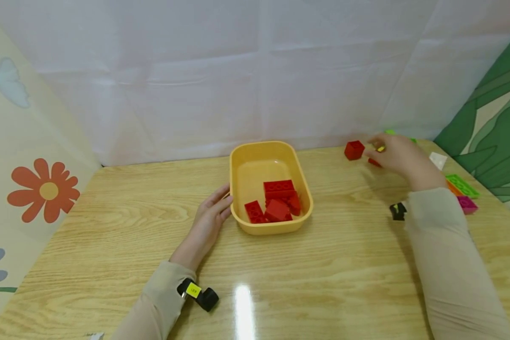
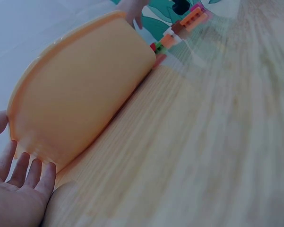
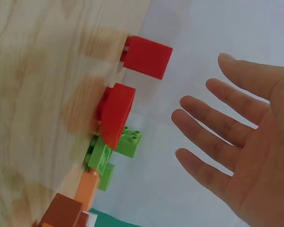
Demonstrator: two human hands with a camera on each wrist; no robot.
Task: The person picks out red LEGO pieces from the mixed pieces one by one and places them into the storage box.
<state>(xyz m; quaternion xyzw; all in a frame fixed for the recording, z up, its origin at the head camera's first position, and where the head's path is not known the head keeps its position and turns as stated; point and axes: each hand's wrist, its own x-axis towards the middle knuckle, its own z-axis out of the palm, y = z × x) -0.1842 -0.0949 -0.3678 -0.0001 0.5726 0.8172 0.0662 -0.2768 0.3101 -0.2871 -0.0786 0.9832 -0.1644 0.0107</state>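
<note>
A yellow plastic bin [image 1: 268, 229] stands on the table with several red toy bricks [image 1: 279, 189] in its near part. My left hand [image 1: 207, 222] rests against the bin's left wall, its fingers fairly straight and the fingertips touching the outside [image 2: 80, 85]. At the back right, my right hand [image 1: 397, 156] hovers over loose bricks. Between its spread fingers and thumb in the right wrist view there is nothing. Closest to it are a red block [image 1: 354, 150] and a red slanted brick [image 3: 118, 113], which the hand partly covers in the head view.
Green bricks [image 3: 128, 142], an orange brick [image 3: 87, 189] and a brown brick [image 3: 61, 210] lie past the red ones. Along the right side are a white piece [image 1: 438, 160], a green plate [image 1: 462, 185], a magenta brick [image 1: 467, 205] and a black-and-white piece [image 1: 397, 211]. White cloth [image 1: 187, 85] hangs behind.
</note>
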